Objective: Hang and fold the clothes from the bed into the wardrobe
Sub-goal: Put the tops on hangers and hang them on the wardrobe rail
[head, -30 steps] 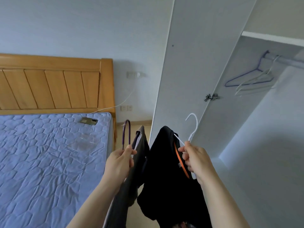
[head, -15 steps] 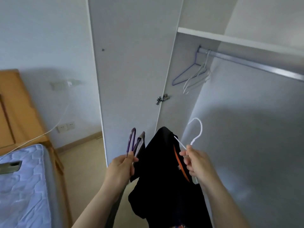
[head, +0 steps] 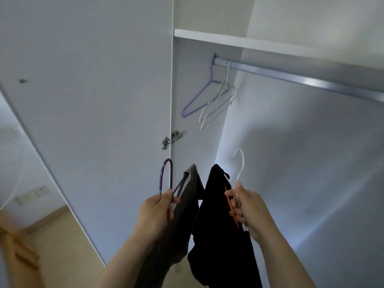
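My left hand (head: 158, 213) grips a purple hanger (head: 166, 176) by its hook, with a grey-brown garment (head: 187, 206) hanging from it. My right hand (head: 247, 206) holds a white hanger (head: 240, 163) that carries a black garment (head: 216, 225); an orange strip (head: 231, 208) shows beside my fingers. Both garments hang low in front of the open wardrobe. The metal hanging rail (head: 301, 80) runs across the upper right, well above both hands.
A purple empty hanger (head: 199, 98) and white empty hangers (head: 218, 104) hang at the rail's left end. The open wardrobe door (head: 93, 100) stands at left, with a hinge (head: 171, 139). A white shelf (head: 228, 41) sits above the rail. The wooden bed corner (head: 14, 246) is at lower left.
My view has turned right and up, from the bed to the inside of the wardrobe. Both hands still hold their hangers and have moved closer to the wardrobe opening.
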A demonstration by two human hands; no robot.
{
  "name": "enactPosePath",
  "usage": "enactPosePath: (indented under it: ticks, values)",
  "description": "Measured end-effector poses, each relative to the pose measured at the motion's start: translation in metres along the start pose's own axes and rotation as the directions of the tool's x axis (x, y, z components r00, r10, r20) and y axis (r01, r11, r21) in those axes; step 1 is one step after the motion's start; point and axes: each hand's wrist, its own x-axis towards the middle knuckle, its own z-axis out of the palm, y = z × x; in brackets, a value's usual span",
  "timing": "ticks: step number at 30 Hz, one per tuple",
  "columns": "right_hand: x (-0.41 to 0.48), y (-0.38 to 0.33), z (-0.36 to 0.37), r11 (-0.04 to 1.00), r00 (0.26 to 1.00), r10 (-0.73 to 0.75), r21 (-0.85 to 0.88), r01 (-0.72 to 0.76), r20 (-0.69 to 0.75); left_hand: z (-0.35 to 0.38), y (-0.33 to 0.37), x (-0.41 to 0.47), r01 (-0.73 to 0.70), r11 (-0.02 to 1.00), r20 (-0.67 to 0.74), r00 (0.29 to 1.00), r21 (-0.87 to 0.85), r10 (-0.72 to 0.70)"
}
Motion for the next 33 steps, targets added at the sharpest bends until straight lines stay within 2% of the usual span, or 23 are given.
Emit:
enactPosePath:
  ticks: [6,11,18,24,33]
  values:
    - [0.045,-0.011,-0.003,0.999,0.988,0.016,-0.027,-0.02,-0.154,0.019,0.018,0.066,0.031,0.999,0.121,0.992,-0.007,-0.03]
    - [0.076,-0.033,0.0,1.0,0.958,0.013,0.011,-0.01,-0.286,0.026,0.038,0.118,-0.016,0.999,0.264,0.964,-0.051,0.029]
    - [0.106,-0.052,-0.011,0.999,0.89,-0.001,0.034,0.018,-0.455,0.044,0.062,0.167,-0.086,0.996,0.374,0.924,-0.004,0.081]
    - [0.141,-0.067,-0.023,0.99,0.89,0.012,0.132,0.055,-0.456,0.065,0.083,0.2,-0.101,0.995,0.398,0.913,0.01,0.088]
    - [0.22,-0.11,-0.042,0.991,0.922,-0.101,0.044,0.126,-0.374,0.095,0.121,0.249,-0.129,0.991,0.312,0.944,0.043,0.109]
